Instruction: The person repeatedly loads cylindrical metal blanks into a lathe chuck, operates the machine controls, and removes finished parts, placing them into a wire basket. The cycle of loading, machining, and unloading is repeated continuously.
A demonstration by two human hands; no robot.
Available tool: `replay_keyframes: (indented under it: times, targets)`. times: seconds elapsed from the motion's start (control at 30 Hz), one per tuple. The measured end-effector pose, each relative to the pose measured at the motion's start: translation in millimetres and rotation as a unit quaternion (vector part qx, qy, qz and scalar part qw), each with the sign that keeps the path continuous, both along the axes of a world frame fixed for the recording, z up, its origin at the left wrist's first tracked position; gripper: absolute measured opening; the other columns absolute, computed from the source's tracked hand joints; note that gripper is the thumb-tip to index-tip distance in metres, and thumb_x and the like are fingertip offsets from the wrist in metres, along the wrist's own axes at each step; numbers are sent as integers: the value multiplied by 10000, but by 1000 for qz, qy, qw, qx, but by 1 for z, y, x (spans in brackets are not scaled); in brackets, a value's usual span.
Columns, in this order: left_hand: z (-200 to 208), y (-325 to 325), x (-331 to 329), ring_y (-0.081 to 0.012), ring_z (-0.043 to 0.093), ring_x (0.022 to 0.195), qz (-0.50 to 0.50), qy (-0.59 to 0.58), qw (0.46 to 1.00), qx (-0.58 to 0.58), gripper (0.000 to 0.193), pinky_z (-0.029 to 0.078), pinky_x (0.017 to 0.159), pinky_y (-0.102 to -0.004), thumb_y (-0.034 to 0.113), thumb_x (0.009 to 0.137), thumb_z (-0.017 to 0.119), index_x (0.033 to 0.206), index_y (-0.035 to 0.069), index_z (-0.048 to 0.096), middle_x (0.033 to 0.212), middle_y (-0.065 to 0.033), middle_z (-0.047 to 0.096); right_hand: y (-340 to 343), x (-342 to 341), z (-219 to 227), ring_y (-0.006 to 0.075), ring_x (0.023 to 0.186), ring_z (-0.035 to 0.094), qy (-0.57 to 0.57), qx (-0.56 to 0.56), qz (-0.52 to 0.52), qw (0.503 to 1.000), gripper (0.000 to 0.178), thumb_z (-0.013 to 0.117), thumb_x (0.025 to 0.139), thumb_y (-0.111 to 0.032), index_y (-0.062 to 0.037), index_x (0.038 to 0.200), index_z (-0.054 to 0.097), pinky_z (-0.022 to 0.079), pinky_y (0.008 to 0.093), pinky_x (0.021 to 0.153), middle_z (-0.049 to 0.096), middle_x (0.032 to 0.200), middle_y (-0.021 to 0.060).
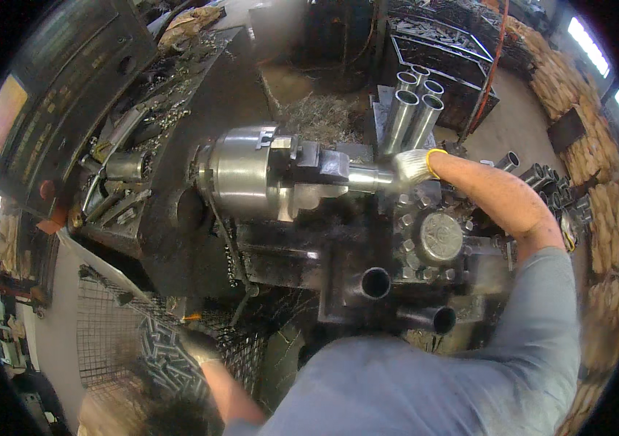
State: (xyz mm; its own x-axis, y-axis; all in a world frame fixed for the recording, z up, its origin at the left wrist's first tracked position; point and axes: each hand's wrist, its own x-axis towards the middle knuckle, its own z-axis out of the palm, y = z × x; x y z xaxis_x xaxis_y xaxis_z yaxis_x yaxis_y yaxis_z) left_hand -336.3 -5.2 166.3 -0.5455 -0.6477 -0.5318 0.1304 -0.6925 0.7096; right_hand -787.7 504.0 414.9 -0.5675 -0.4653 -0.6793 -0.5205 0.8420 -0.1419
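A lathe chuck (pixel 244 173) with stepped jaws stands in the middle of the view. From its jaws a short shiny metal tube (pixel 369 178) points to the right. My right hand (pixel 415 167), in a white knitted glove with a yellow cuff, closes on the tube's free end; its fingers are partly hidden. Low on the left, my left hand (pixel 199 344), in a dark-palmed glove, is over the edge of a wire basket (pixel 106 330). Many dark metal tubes (pixel 167 363) lie in that basket beside it. The left fingers are too dark and blurred to make out.
Several upright shiny tubes (pixel 402 116) stand behind my right hand. The bolted tool post (pixel 441 237) sits just nearer, with two dark tubular holders (pixel 376 283) toward me. More tubes (pixel 542 178) are stacked at the right. Metal chips (pixel 320 116) lie behind the chuck.
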Motion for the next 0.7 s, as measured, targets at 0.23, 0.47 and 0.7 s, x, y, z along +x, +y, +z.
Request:
replay_keyframes:
  times: [0.23, 0.47, 0.7]
  targets:
    - [11, -32, -7, -90, 436, 492, -16, -46, 996, 78, 279, 338, 413, -264, 389, 1083, 482, 901, 215, 602, 622, 78, 501, -28, 14, 3, 220, 821, 708, 12, -240, -92, 966, 736, 843, 750, -454, 19, 1278, 645, 577, 376, 737, 762, 965, 167]
    - [43, -24, -13, -193, 611, 728, -116, -170, 964, -168, 336, 462, 621, -328, 388, 1081, 549, 1049, 66, 639, 856, -52, 656, 83, 123, 75, 326, 1180, 704, 313, -363, -226, 848, 642, 753, 865, -347, -61, 1422, 610, 539, 398, 1003, 715, 1288, 221]
    - [308, 29, -121, -434, 679, 919, 90, -108, 474, -869, 398, 554, 832, -486, 109, 924, 688, 1280, -62, 632, 1041, -272, 700, 187, 310, 18, 195, 1144, 644, 438, -409, -448, 663, 455, 729, 976, -206, 60, 1336, 647, 495, 336, 1048, 708, 1272, 137]
